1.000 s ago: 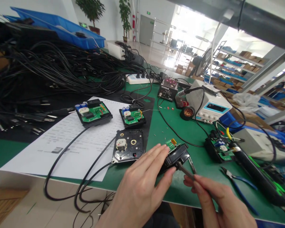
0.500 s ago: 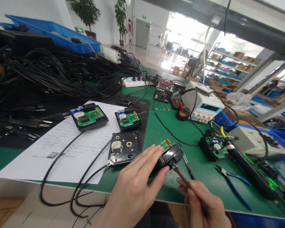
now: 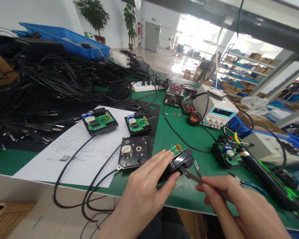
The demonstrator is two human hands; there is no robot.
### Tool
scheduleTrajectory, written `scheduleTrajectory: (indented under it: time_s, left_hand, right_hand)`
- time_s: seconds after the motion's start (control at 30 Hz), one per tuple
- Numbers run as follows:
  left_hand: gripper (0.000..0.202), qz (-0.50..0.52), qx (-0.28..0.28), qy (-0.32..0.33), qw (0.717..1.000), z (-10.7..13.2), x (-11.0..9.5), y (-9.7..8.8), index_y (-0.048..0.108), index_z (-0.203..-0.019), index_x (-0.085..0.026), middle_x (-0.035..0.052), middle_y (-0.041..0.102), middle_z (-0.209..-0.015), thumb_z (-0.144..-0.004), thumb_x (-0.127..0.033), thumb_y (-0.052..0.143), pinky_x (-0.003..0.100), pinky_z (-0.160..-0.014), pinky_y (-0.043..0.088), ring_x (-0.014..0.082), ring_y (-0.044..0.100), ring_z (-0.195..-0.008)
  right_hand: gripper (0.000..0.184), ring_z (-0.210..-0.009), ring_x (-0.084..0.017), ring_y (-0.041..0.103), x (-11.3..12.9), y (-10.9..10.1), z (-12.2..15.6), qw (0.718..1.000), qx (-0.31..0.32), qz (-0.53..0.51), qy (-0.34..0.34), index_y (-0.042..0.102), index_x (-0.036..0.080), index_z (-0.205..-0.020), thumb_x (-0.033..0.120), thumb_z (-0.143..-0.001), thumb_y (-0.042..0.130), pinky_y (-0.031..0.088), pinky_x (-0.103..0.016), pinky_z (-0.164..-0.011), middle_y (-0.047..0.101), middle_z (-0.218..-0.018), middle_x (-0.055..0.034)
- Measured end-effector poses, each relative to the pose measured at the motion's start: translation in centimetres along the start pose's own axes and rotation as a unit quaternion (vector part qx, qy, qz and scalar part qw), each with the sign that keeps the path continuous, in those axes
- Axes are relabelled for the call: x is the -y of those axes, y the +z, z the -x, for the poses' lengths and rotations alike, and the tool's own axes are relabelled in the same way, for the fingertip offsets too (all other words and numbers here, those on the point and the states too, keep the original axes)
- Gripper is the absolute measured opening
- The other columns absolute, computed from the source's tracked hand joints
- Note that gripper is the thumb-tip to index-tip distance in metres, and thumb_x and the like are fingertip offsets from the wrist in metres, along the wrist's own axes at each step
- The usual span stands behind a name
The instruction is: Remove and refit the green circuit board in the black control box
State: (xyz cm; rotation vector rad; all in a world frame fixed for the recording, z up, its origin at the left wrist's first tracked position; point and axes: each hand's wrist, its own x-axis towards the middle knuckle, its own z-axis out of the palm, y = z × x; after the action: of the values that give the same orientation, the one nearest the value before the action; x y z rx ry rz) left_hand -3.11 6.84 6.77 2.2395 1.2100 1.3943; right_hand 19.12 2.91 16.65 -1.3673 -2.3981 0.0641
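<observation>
My left hand (image 3: 144, 189) is closed around a black plastic housing (image 3: 183, 160), tilted up near the bench's front edge. A green circuit board (image 3: 175, 150) shows at the housing's far side. In my right hand (image 3: 233, 197), between thumb and fingers, is a flat metal open-end wrench (image 3: 195, 178). Its notched end lies beside a small black fitting (image 3: 181, 170) on the housing's near side; whether they touch I cannot tell. Tweezers (image 3: 197, 168) lie just behind the wrench. To the left of my left hand rests an open black housing half (image 3: 133, 159) with a cable.
Two housings with boards, a left one (image 3: 99, 121) and a middle one (image 3: 138, 123), stand beyond; printed paper (image 3: 52, 162) lies underneath. Rightward are another housing (image 3: 226, 154), a black-green electric screwdriver (image 3: 266, 179) and blue-handled cutters (image 3: 254, 186). A power supply (image 3: 216, 108) and piled black cables (image 3: 77, 76) stand behind.
My right hand has moved right and its wrench lies flatter, its end drawn back from the fitting. The left hand still holds the housing. The whole view has shifted slightly.
</observation>
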Motion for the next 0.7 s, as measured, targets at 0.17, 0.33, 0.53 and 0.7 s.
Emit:
scheduleTrajectory:
  time_s: [0.17,0.33,0.53,0.7]
  left_hand:
    - [0.050,0.008,-0.003,0.000,1.000,0.0,0.0,-0.1,0.057,-0.149,-0.018,0.0076,0.067,-0.148,-0.101,-0.022,0.070,0.039,-0.119,0.056,0.0221,0.063,-0.138]
    - [0.048,0.012,-0.005,-0.002,1.000,-0.1,-0.1,-0.1,0.058,-0.147,-0.017,0.0067,0.067,-0.147,-0.101,-0.022,0.070,0.035,-0.121,0.053,0.0199,0.063,-0.138]
    - [0.048,0.005,-0.001,-0.004,1.000,-0.1,-0.2,-0.1,0.057,-0.148,-0.017,0.0074,0.066,-0.148,-0.102,-0.023,0.069,0.036,-0.121,0.053,0.0205,0.062,-0.139]
    - [0.047,0.009,-0.003,-0.004,1.000,-0.1,-0.2,-0.1,0.057,-0.147,-0.017,0.0074,0.067,-0.147,-0.102,-0.024,0.069,0.038,-0.121,0.054,0.0218,0.062,-0.140]
  right_hand:
    - [0.013,-0.053,-0.014,0.071,0.7,-0.4,-2.7,0.999,0.023,0.015,-0.030,0.050,0.026,-0.103,0.022,-0.109,0.039,0.046,-0.024,-0.044,0.066,-0.069,0.0060]
    - [0.014,-0.046,-0.017,0.065,0.8,-1.2,-4.2,0.993,0.091,0.069,-0.029,0.049,0.026,-0.097,0.023,-0.107,0.040,0.044,-0.027,-0.041,0.061,-0.066,0.0057]
    - [0.013,-0.047,-0.016,0.066,0.5,-1.1,-3.5,0.993,0.107,0.054,-0.009,0.048,0.028,-0.102,0.024,-0.110,0.038,0.043,-0.027,-0.042,0.062,-0.067,0.0081]
    - [0.012,-0.047,-0.013,0.067,0.4,-0.6,-2.7,0.996,0.081,0.023,-0.001,0.049,0.028,-0.105,0.022,-0.109,0.040,0.043,-0.024,-0.041,0.064,-0.067,0.0098]
